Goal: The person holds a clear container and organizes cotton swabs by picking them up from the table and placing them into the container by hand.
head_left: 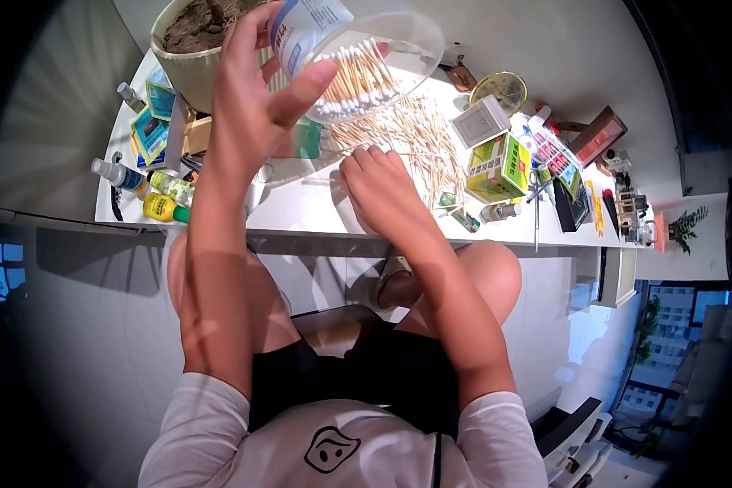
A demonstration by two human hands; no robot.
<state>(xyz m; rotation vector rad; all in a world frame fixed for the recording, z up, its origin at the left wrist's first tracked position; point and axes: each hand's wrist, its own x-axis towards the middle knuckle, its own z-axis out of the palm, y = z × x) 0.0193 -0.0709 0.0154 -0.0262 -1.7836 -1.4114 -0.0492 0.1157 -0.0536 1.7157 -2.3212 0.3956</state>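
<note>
My left hand is closed around a clear plastic tub with a printed label, raised over the table and tipped so its open mouth faces me. Inside the tub lies a bundle of cotton swabs, roughly lined up. Below and to the right, many loose cotton swabs are spread in a heap on the white table. My right hand is at the near left edge of this heap, its fingers curled down and close together. Whatever is under those fingertips is hidden.
A large plant pot stands at the back left. Small bottles, among them a yellow bottle, are at the left end. A green box, a white box and a small clear bottle border the heap's right side. The table edge runs above my knees.
</note>
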